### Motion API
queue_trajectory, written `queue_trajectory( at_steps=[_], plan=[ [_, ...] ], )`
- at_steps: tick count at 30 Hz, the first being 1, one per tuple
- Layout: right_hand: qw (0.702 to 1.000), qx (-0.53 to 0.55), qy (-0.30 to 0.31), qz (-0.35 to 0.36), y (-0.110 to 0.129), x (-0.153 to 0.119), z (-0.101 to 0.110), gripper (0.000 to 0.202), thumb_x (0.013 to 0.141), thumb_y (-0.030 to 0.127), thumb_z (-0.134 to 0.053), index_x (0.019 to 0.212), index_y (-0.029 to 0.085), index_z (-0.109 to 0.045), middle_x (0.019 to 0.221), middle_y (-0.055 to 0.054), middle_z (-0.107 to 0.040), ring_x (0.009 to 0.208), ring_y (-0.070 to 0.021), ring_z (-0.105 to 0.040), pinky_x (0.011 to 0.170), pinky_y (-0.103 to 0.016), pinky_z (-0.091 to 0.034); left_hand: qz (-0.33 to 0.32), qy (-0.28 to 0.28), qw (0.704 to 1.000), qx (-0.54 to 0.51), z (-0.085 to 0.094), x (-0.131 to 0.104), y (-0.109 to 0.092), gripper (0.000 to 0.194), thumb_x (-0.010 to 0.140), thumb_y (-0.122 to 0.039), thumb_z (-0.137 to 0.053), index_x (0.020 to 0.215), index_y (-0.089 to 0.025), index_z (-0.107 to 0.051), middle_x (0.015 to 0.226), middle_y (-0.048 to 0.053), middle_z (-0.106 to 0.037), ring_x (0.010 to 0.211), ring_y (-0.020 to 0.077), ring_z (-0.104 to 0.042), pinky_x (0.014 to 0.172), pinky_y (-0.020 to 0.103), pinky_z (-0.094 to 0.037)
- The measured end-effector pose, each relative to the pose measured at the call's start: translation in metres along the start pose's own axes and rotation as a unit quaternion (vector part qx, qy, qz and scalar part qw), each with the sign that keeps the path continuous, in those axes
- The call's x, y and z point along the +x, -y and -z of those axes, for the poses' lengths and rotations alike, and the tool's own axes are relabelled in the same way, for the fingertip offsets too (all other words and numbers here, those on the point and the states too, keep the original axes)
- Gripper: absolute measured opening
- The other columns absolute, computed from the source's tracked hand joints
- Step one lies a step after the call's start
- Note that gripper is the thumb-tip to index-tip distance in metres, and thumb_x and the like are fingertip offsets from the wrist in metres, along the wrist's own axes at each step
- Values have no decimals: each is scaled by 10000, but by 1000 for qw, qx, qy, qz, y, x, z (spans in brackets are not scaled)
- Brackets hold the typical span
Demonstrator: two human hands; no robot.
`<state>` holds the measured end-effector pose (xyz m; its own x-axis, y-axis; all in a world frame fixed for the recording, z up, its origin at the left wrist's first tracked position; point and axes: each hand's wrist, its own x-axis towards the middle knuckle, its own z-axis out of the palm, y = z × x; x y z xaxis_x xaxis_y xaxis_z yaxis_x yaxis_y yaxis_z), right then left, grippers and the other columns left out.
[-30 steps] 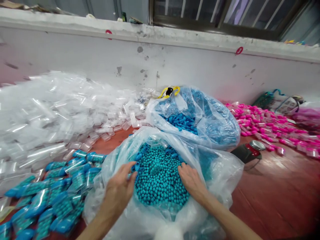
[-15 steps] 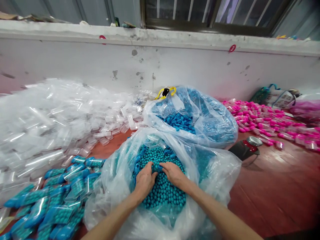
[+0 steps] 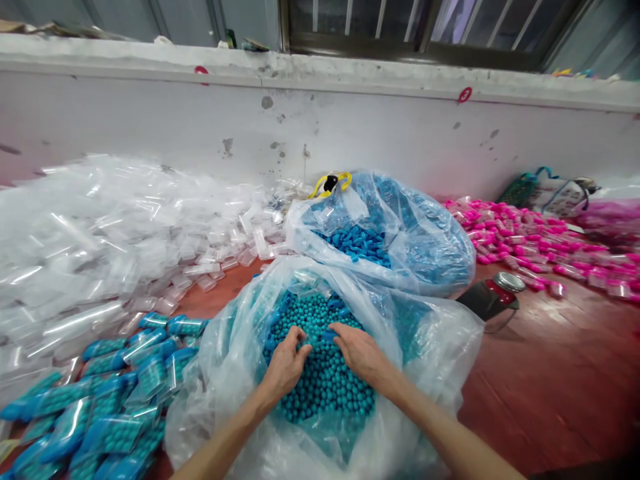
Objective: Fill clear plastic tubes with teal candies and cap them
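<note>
Over a large clear plastic bag [image 3: 225,360] full of teal beads [image 3: 330,380], my two hands are a short way apart. My right hand [image 3: 361,352] pinches a blue cap [image 3: 329,335] between thumb and fingers, just above the beads. The fingers of my left hand [image 3: 286,363] are closed on what looks like a small clear plastic container [image 3: 301,344], mostly hidden by them. More blue pieces lie at the far edge of the beads. Behind, a second bag [image 3: 430,233] holds blue caps [image 3: 356,244].
Bead-filled containers with blue ends [image 3: 117,427] lie at the left. Behind them rises a heap of clear containers [image 3: 125,227]. Pink-capped containers [image 3: 530,237] lie at the right near a dark jar with a silver lid [image 3: 509,282]. A white wall [image 3: 390,133] stands behind.
My hands were together over the beads with a blue piece between them. They have moved apart, the right one rightward with the blue cap, the left one slightly left and nearer.
</note>
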<state>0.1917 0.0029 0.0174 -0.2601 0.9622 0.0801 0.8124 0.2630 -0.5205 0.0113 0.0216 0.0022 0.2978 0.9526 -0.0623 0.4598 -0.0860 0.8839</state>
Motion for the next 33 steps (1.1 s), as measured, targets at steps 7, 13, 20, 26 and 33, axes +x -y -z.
queue_trajectory(
  at_steps=[7,13,20,26,33],
  plan=[
    [983,181,-34,-24,25,1,6,204,851,181,-418,940,179,-602,777,-16,-641,717,-144,-587,677,-244,-426,93,112,957,-252,-6,-6,-9,332,712,-464,-529,869,-201,-401,687,-61,-474,431,59,-465,345,165,-309],
    [992,83,-21,-87,8,-4,-2,237,875,168,-371,1009,153,-565,830,-65,-644,793,-169,-599,688,-250,-424,203,107,940,-251,-8,-8,-6,402,669,-542,-533,805,-192,-392,578,-69,-505,365,58,-461,319,156,-282],
    [960,155,124,-200,-3,5,-23,189,862,154,-346,891,155,-534,596,9,-566,502,-109,-546,471,-192,-400,266,78,948,-156,-22,7,1,294,700,-427,-565,779,-182,-424,456,-106,-433,283,68,-423,300,173,-241],
    [916,327,109,-205,2,6,-18,180,853,170,-348,958,169,-494,655,43,-551,407,-69,-469,354,-167,-349,214,135,925,-282,-14,0,-2,387,654,-483,-607,834,-198,-419,589,-73,-519,359,58,-480,318,153,-283],
    [988,-116,-81,-55,14,-11,5,335,831,56,-360,1100,151,-535,932,-111,-617,869,-218,-571,725,-307,-438,168,198,858,-443,-6,-7,-6,392,698,-412,-638,940,-188,-427,676,-11,-580,422,84,-547,318,141,-301]
  ],
)
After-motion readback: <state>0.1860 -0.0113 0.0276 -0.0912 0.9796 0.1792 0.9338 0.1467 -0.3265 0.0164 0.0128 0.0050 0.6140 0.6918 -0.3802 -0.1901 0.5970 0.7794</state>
